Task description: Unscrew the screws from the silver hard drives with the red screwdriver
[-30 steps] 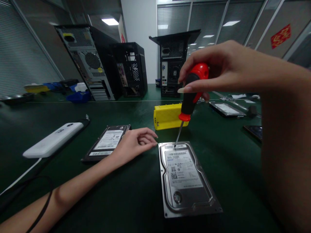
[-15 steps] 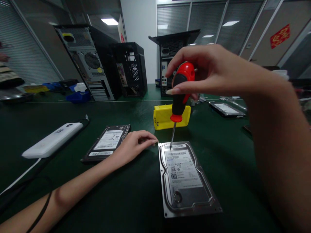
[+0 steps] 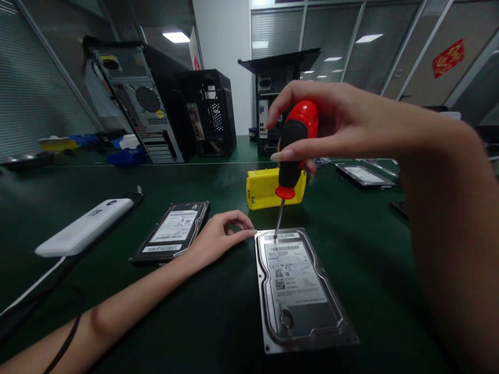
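Right hand [image 3: 331,122] grips the screwdriver [image 3: 294,150] – tip on the hard drive [image 3: 298,291] – left hand [image 3: 218,236] curled, touching its corner.

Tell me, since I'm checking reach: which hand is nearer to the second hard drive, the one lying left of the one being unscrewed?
Left. The left hand rests right beside the second hard drive; the right hand is raised farther away, gripping the screwdriver.

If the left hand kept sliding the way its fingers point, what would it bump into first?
Most likely the hard drive: the left hand lies on the green table, fingertips at the drive's near corner, seemingly already touching.
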`<action>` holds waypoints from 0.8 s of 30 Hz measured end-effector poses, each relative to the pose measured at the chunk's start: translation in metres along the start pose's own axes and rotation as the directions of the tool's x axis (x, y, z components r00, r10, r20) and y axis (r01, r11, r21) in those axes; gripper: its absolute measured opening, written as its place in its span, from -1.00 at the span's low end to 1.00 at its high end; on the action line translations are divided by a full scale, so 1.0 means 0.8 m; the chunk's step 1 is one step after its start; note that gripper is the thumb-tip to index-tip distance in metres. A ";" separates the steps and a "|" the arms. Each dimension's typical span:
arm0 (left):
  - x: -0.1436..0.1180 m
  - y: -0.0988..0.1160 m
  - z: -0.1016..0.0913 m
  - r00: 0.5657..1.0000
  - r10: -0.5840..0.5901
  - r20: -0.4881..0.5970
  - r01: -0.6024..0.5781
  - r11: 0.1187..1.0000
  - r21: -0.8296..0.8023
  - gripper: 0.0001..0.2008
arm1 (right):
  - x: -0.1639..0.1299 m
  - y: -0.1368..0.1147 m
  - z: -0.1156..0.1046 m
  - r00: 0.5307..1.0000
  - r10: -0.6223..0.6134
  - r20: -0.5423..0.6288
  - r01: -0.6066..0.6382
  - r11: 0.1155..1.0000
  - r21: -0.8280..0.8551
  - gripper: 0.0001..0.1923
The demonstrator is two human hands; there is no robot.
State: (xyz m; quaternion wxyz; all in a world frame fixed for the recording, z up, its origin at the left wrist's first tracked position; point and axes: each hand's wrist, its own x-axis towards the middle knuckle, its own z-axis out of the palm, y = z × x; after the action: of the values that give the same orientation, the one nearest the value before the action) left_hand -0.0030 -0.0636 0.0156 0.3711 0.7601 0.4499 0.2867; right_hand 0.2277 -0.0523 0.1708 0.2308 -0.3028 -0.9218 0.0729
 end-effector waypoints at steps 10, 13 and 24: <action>0.008 -0.006 0.010 0.996 -0.085 -0.020 0.083 0.992 -0.091 -0.77 | 0.012 -0.007 0.015 0.962 -0.178 -0.206 0.178 0.984 -0.017 -0.55; 0.007 -0.004 0.010 0.992 -0.123 -0.012 0.121 0.986 -0.112 -0.77 | 0.015 -0.007 0.019 0.969 -0.169 -0.182 0.174 0.985 0.012 -0.57; 0.011 -0.007 0.012 0.983 -0.183 -0.026 0.175 0.967 -0.187 -0.76 | 0.015 -0.007 0.021 0.980 -0.131 -0.149 0.130 0.991 -0.019 -0.54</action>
State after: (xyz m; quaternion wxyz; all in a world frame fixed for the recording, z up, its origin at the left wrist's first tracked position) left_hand 0.0056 -0.0571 0.0064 0.4544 0.6725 0.4961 0.3085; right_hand 0.2087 -0.0496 0.1618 0.3022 -0.2476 -0.9200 0.0305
